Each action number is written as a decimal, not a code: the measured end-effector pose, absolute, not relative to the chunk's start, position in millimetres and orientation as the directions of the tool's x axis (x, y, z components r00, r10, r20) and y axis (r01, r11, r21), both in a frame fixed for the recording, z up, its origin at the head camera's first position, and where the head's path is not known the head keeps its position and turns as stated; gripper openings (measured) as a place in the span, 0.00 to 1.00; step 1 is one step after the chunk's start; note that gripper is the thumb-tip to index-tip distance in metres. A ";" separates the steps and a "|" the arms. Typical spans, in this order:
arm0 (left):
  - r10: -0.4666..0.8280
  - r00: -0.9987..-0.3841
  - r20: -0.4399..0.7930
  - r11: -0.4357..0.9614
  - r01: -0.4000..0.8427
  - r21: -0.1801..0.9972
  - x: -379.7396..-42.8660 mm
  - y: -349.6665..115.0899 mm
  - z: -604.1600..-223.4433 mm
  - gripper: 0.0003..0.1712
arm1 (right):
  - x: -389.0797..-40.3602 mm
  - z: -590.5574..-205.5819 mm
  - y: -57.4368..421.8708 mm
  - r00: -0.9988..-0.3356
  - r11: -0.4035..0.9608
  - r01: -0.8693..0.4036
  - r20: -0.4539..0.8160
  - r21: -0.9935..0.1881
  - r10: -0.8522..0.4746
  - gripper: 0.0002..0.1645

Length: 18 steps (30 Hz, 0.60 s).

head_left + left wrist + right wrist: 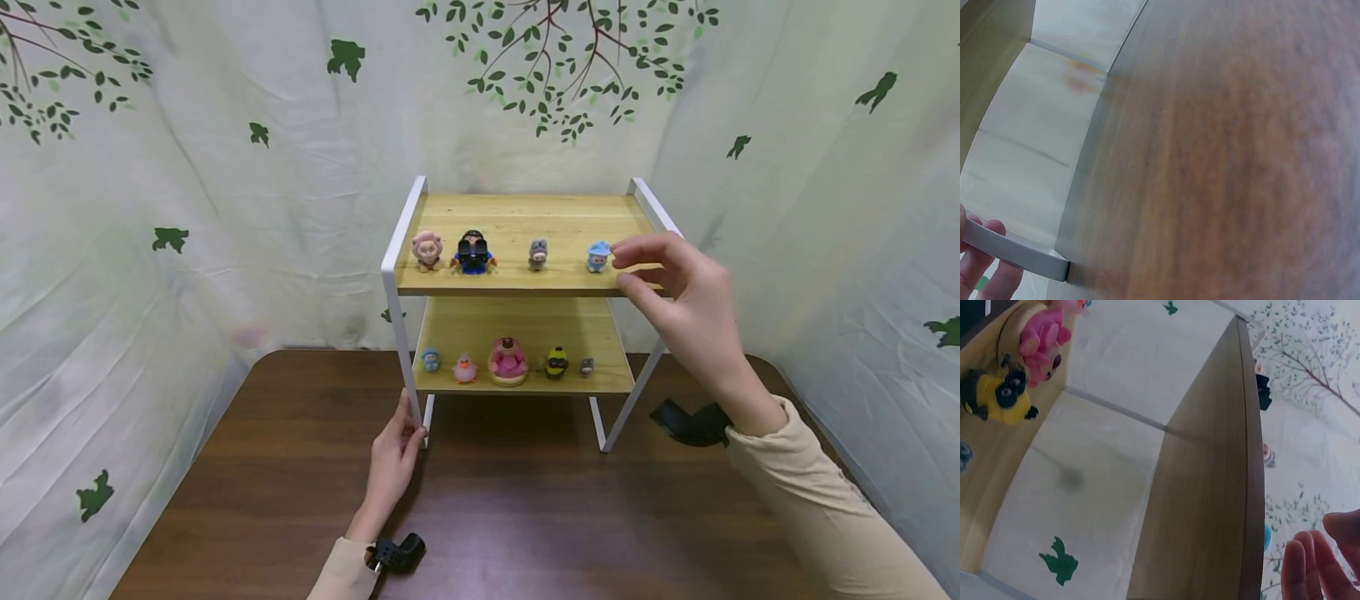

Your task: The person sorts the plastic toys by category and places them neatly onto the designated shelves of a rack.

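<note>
My left hand (395, 454) holds the front left leg of a two-tier shelf (525, 292); in the left wrist view its fingers (1004, 278) wrap the white metal leg (1019, 253). At the right end of the upper board, my right hand (686, 304) is raised, thumb and forefinger apart with nothing between them. Its fingertips are right beside a small blue-hatted figurine (597, 257). Also on that board stand a grey figurine (537, 255), a figurine with black binoculars (473, 252) and a pale pink figurine (427, 251).
The lower board carries a pink bear (508, 362) in a round seat, a yellow-and-black figurine (556, 363), a pink duck-like figurine (465, 368), a small blue one (431, 360) and a small grey one (587, 367). The shelf stands on a brown table (525, 517) before a leaf-print curtain (300, 208).
</note>
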State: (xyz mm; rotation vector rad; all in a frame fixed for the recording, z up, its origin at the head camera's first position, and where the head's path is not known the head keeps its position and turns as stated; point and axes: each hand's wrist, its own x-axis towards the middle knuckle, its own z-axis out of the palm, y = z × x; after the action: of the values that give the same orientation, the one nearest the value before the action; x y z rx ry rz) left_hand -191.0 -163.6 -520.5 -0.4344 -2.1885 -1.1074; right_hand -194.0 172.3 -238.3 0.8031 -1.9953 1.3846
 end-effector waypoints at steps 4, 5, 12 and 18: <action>0.006 -0.741 0.671 0.589 0.545 0.596 -190.7 -163.5 -520.3 0.47 | -189.6 -244.4 167.2 -0.615 0.227 -0.786 0.764 -0.575 -0.195 0.13; 0.007 -0.741 0.672 0.589 0.546 0.596 -190.6 -163.6 -520.3 0.46 | -188.5 -245.8 165.8 -0.609 0.210 -0.792 0.766 -0.574 -0.204 0.13; 0.015 -0.733 0.680 0.594 0.554 0.583 -191.2 -164.4 -521.7 0.47 | -183.4 -252.9 156.1 -0.608 0.176 -0.793 0.751 -0.583 -0.258 0.13; 0.022 -0.719 0.695 0.598 0.566 0.567 -191.5 -164.6 -522.0 0.50 | -181.6 -259.3 147.3 -0.596 0.134 -0.800 0.747 -0.585 -0.294 0.13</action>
State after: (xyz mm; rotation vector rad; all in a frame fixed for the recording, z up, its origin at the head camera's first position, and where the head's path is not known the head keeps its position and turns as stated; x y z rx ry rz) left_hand -191.5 -164.6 -522.0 -0.4631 -2.1721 -1.0762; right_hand -181.6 147.3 -259.3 1.0488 -1.9607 1.4682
